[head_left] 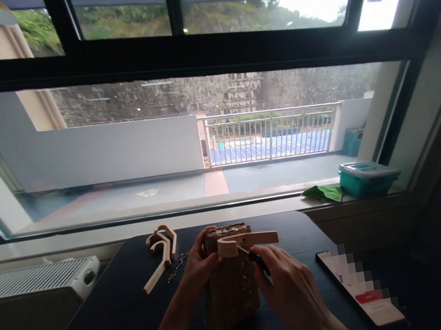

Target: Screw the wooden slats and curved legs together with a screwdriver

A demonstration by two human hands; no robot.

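A brown wooden board [233, 292] with small holes stands tilted on the black table [116, 329]. My left hand [197, 267] grips its upper left edge. A pale wooden hook-shaped piece [244, 241] lies across the board's top. My right hand [285, 284] is closed on a small dark-handled tool [257, 260] whose tip touches the hook piece.
More curved wooden pieces [161, 251] and small metal parts [176, 268] lie on the table to the left. A white card or phone [362, 288] lies at the right. On the windowsill sit a teal box [369, 178] and a green cloth [324, 192]. A white radiator [32, 281] stands left.
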